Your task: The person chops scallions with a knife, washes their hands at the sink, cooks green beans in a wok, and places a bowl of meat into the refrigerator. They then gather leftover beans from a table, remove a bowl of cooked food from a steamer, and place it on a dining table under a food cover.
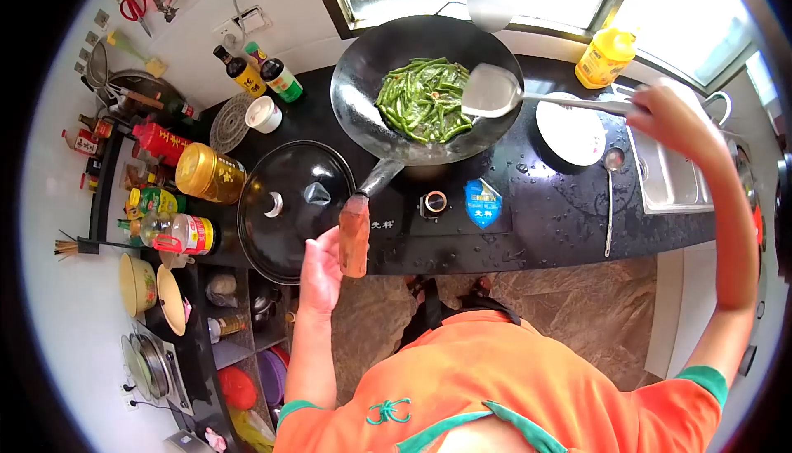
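Observation:
A black wok point(355, 98) on the stove holds a heap of green beans point(421, 102). My right hand point(664, 119) is closed round the end of a metal spatula point(492, 90), whose wide blade is over the right side of the beans. Beside the wok's wooden handle point(355, 238), on its left, is my left hand point(322, 271). The thumb of that hand stands apart from the handle, and the other fingers are partly hidden behind the wood. Whether they touch it I cannot tell.
A large black lid point(285, 176) lies left of the wok handle. To the right are a white plate point(571, 131), a ladle point(611, 197), a sink point(672, 176) and a yellow bottle point(606, 58). Sauce bottles point(276, 76) and a white tub point(263, 114) stand at the back left.

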`<action>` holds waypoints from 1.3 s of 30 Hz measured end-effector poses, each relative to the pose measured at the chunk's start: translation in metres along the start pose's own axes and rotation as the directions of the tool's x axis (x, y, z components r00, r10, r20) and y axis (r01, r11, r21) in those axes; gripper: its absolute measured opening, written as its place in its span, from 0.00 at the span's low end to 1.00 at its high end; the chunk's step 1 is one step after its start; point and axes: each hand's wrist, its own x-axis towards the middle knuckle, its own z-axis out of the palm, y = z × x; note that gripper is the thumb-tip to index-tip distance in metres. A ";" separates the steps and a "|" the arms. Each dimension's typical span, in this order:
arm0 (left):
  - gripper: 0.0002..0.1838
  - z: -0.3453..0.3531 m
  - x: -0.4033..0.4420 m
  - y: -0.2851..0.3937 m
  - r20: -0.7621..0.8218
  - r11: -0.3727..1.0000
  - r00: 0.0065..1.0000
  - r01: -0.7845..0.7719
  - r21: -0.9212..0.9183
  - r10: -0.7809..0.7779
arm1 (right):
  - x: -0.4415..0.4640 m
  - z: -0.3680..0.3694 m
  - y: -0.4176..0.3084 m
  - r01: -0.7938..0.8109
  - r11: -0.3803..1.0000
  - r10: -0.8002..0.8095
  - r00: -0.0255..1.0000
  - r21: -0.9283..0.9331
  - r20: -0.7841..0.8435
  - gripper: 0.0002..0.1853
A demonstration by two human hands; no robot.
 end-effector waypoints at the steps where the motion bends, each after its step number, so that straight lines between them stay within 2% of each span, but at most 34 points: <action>1: 0.37 0.005 0.003 0.004 0.086 1.000 0.996 0.019 -0.001 -0.019 | 0.017 -0.004 -0.004 0.042 0.999 -0.042 0.999 -0.026 0.009 0.12; 2: 0.37 0.009 0.005 0.008 0.171 0.999 0.985 0.039 0.001 -0.038 | 0.034 -0.008 -0.007 0.085 0.995 -0.084 0.996 -0.050 0.020 0.11; 4: 0.31 0.015 0.007 0.009 0.117 0.995 0.988 0.099 -0.006 -0.097 | 0.065 -0.036 -0.030 0.042 0.970 0.028 0.959 -0.239 0.283 0.11; 6: 0.28 0.010 0.011 0.012 0.089 0.982 0.978 0.184 0.036 -0.186 | 0.084 -0.061 -0.062 0.058 0.937 0.075 0.930 -0.345 0.360 0.12; 7: 0.25 0.019 0.010 0.013 0.024 0.982 0.982 0.185 0.030 -0.185 | 0.099 -0.058 -0.067 0.070 0.929 0.084 0.916 -0.363 0.392 0.14; 8: 0.24 0.022 0.010 0.015 0.022 0.983 0.983 0.180 0.036 -0.181 | 0.112 -0.052 -0.069 0.160 0.945 -0.015 0.893 -0.286 0.451 0.16; 10: 0.24 0.023 0.008 0.018 0.015 0.984 0.985 0.172 0.042 -0.172 | 0.136 -0.011 -0.066 0.167 0.980 -0.127 0.942 -0.107 0.312 0.16; 13: 0.22 0.021 0.009 0.017 0.014 0.985 0.985 0.170 0.026 -0.170 | 0.141 -0.009 -0.085 0.196 0.977 -0.177 0.964 -0.079 0.198 0.18; 16: 0.22 0.019 0.009 0.015 0.009 0.985 0.986 0.169 0.033 -0.169 | 0.135 -0.045 -0.102 0.144 0.988 -0.125 0.959 -0.060 0.255 0.19; 17: 0.22 0.019 0.010 0.014 0.017 0.986 0.986 0.165 0.036 -0.165 | 0.141 -0.045 -0.101 0.188 0.978 -0.169 0.967 -0.086 0.190 0.20; 18: 0.23 0.019 0.010 0.015 0.014 0.985 0.985 0.171 0.034 -0.172 | 0.146 -0.050 -0.104 0.153 0.981 -0.125 0.969 -0.121 0.214 0.19; 20: 0.24 0.021 0.008 0.018 0.007 0.982 0.983 0.184 0.033 -0.184 | 0.162 -0.043 -0.109 0.262 0.938 -0.238 0.963 -0.229 0.126 0.18; 22: 0.24 0.021 0.007 0.017 -0.004 0.983 0.984 0.180 0.034 -0.180 | 0.176 -0.024 -0.119 0.295 0.945 -0.282 0.954 -0.141 0.100 0.17; 23: 0.24 0.021 0.007 0.017 -0.011 0.983 0.984 0.178 0.035 -0.178 | 0.170 -0.027 -0.135 0.244 0.958 -0.213 0.957 -0.152 0.195 0.16; 24: 0.24 0.022 0.008 0.017 -0.016 0.984 0.984 0.176 0.038 -0.175 | 0.174 -0.012 -0.135 0.283 0.940 -0.246 0.950 -0.193 0.192 0.15; 27: 0.23 0.021 0.007 0.016 -0.029 0.984 0.985 0.173 0.038 -0.172 | 0.160 -0.003 -0.128 0.204 0.966 -0.141 0.930 -0.158 0.341 0.15; 30: 0.23 0.023 0.007 0.016 -0.027 0.985 0.986 0.167 0.031 -0.167 | 0.137 -0.013 -0.102 0.320 0.897 -0.268 0.942 -0.305 0.202 0.16; 32: 0.23 0.023 0.007 0.017 -0.031 0.985 0.986 0.167 0.038 -0.166 | 0.122 -0.044 -0.097 0.270 0.878 -0.191 0.954 -0.395 0.230 0.15; 34: 0.23 0.024 0.006 0.017 -0.033 0.986 0.986 0.163 0.044 -0.161 | 0.115 -0.061 -0.089 0.119 0.871 -0.043 0.985 -0.477 0.168 0.11; 36: 0.23 0.025 0.007 0.017 -0.031 0.985 0.987 0.160 0.058 -0.158 | 0.112 -0.066 -0.075 0.051 0.821 0.000 0.996 -0.569 0.089 0.13; 39: 0.23 0.026 0.005 0.018 -0.035 0.985 0.987 0.161 0.068 -0.159 | 0.118 -0.065 -0.075 0.163 0.777 -0.041 0.977 -0.608 0.210 0.14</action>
